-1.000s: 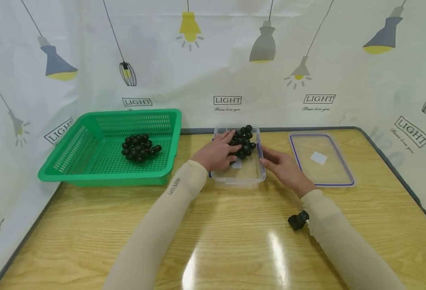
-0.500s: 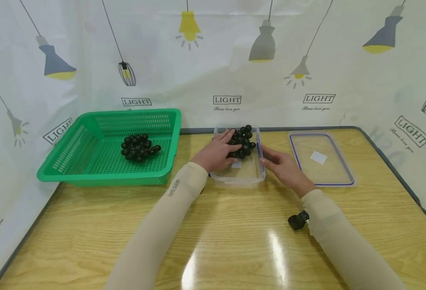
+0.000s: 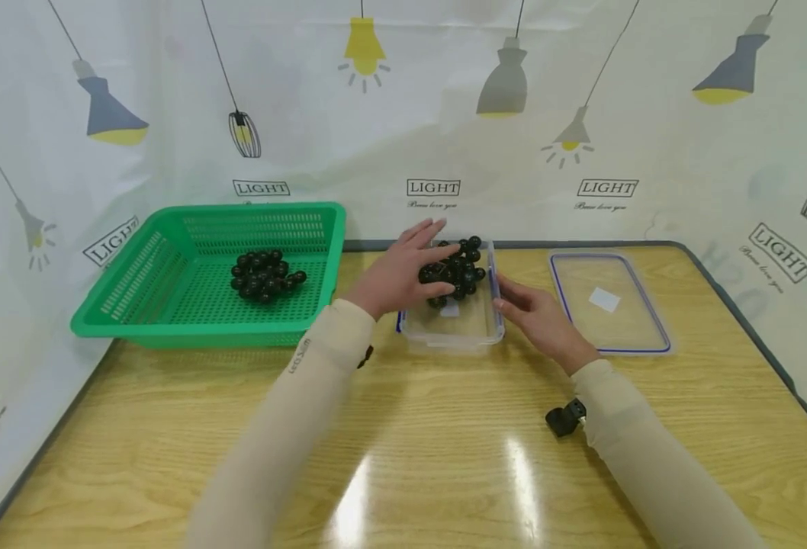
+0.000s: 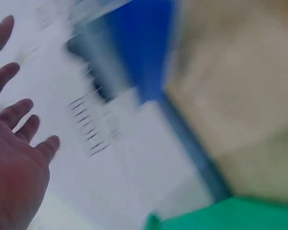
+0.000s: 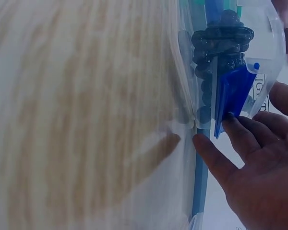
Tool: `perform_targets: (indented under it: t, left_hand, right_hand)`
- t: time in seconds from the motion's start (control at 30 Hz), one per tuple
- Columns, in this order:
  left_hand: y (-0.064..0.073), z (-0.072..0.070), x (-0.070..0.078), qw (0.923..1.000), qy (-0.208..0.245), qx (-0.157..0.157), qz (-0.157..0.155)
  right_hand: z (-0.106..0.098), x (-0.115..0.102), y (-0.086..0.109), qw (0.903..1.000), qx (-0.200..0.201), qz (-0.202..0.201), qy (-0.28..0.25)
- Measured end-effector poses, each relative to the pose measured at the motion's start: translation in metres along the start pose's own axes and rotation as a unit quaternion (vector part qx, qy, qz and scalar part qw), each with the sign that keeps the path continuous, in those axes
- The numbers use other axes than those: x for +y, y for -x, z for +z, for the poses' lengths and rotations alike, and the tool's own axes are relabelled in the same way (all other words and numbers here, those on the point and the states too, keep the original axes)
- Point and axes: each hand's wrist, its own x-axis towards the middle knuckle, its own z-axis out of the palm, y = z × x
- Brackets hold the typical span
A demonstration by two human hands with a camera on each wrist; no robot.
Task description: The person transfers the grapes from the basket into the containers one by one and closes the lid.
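A bunch of dark grapes (image 3: 454, 274) lies in a clear plastic container (image 3: 451, 332) with blue side clips. Above its left side is my left hand (image 3: 403, 271), fingers spread and straight, lifted off the grapes. The left wrist view shows that hand (image 4: 19, 148) with nothing in it, and the view is blurred. My right hand (image 3: 537, 316) touches the container's right wall. In the right wrist view, its fairly straight fingertips (image 5: 237, 132) rest at the blue clip (image 5: 237, 91) and the wall.
On the left stands a green basket (image 3: 204, 329) holding another bunch of dark grapes (image 3: 262, 276). A clear lid with a blue seal (image 3: 609, 324) lies flat to the right of the container. A printed curtain (image 3: 376, 152) hangs behind the wooden table (image 3: 445, 457).
My left hand has risen off the grapes and moved a little back to the left, its fingers spreading. The right hand and the container have stayed in place.
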Motion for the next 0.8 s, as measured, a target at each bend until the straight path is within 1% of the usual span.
perform_targets:
  t: [0.07, 0.13, 0.17, 0.27, 0.33, 0.37, 0.4, 0.47, 0.57, 0.7, 0.8]
  left_hand:
    - [0.010, -0.022, 0.000, 0.9995, 0.017, 0.019, -0.016]
    - [0.022, -0.044, -0.005, 0.9982, 0.025, 0.039, -0.037]
    - [0.028, -0.056, -0.008, 0.9973, 0.025, 0.045, -0.053]
    - [0.050, -0.085, -0.026, 0.9927, 0.014, 0.047, -0.110]
    - [0.065, -0.099, -0.042, 0.9879, 0.004, 0.037, -0.150]
    - [0.072, -0.103, -0.051, 0.9849, 0.002, 0.027, -0.171]
    - [0.079, -0.106, -0.060, 0.9818, 0.001, 0.017, -0.189]
    - [0.093, -0.107, -0.078, 0.9744, 0.002, -0.002, -0.225]
    - [0.109, -0.101, -0.102, 0.9644, 0.002, -0.032, -0.263]
    - [0.128, -0.086, -0.128, 0.9569, 0.000, -0.049, -0.286]
    - [0.138, -0.078, -0.142, 0.9536, -0.001, -0.051, -0.297]
  right_hand:
    - [0.000, 0.001, 0.000, 1.0000, -0.001, 0.000, 0.003]
    - [0.000, 0.002, -0.001, 1.0000, -0.002, -0.002, 0.009]
    - [0.000, 0.002, -0.001, 0.9999, -0.002, -0.002, 0.011]
    - [0.000, 0.003, -0.001, 0.9998, -0.002, -0.003, 0.017]
    - [-0.001, 0.003, -0.001, 0.9998, -0.001, -0.004, 0.019]
    - [-0.001, 0.002, -0.001, 0.9999, -0.001, -0.003, 0.016]
    - [-0.001, 0.002, -0.001, 0.9999, -0.002, -0.003, 0.015]
    - [0.000, 0.002, -0.001, 0.9999, -0.002, -0.006, 0.013]
    - [0.000, 0.003, -0.001, 0.9999, 0.000, -0.006, 0.014]
    - [0.003, 0.004, -0.004, 0.9999, -0.001, -0.010, 0.010]
    - [0.005, 0.003, -0.006, 0.9999, -0.007, -0.011, 0.011]
